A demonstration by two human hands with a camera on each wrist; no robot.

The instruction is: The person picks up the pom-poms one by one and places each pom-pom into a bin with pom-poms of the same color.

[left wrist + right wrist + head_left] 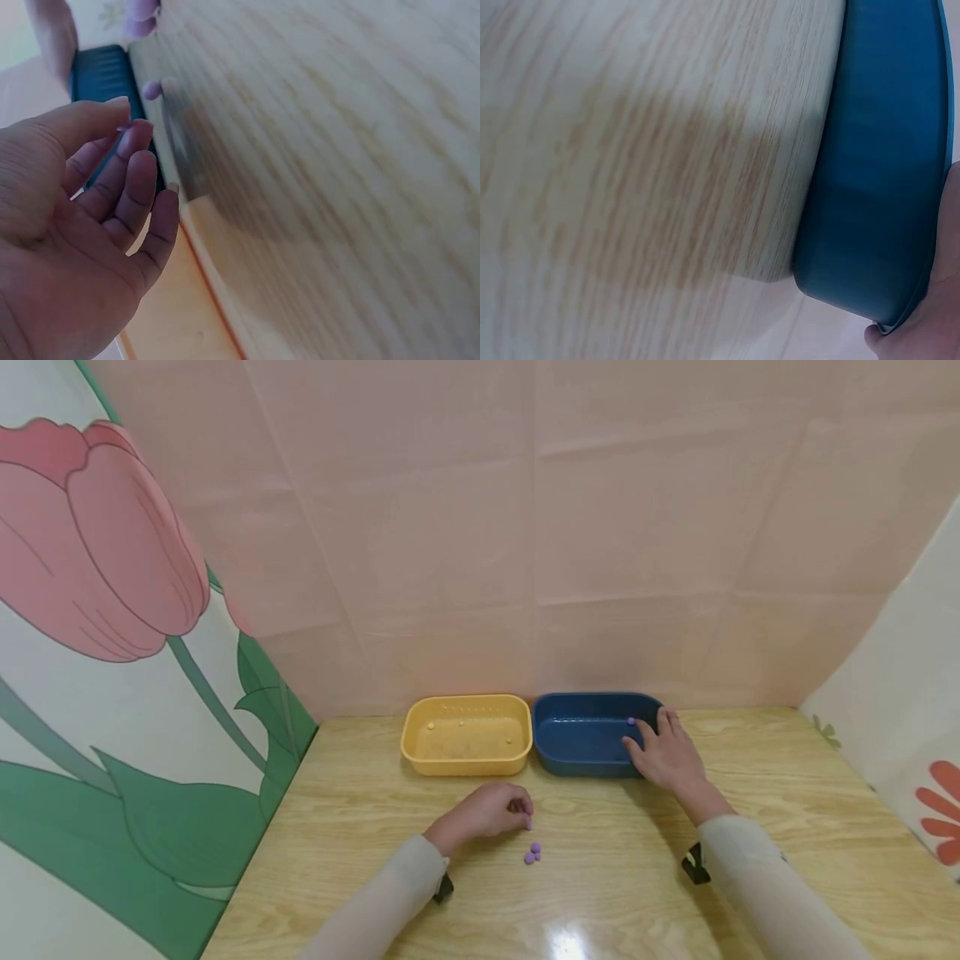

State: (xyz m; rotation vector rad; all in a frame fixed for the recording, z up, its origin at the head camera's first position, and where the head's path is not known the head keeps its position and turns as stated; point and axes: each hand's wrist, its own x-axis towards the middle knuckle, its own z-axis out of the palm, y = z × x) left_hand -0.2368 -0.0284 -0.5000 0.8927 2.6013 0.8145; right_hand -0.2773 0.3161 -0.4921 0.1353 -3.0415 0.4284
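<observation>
My left hand is over the table in front of the yellow bin, its thumb and forefinger pinching a small purple ball mostly hidden by the fingertips. Just nearer lie several purple balls grouped on the wood. Past the fingertips, the left wrist view has one purple ball. My right hand reaches over the right end of the blue bin, fingers spread and thumb inside. Near its forefinger is a purple ball in the bin. The right wrist view cuts off most of this hand at the rim.
Left of the blue bin stands a yellow bin with several small yellow balls inside. Both bins sit at the back of the wooden table, before a pink cloth. A tulip-printed wall borders the left side.
</observation>
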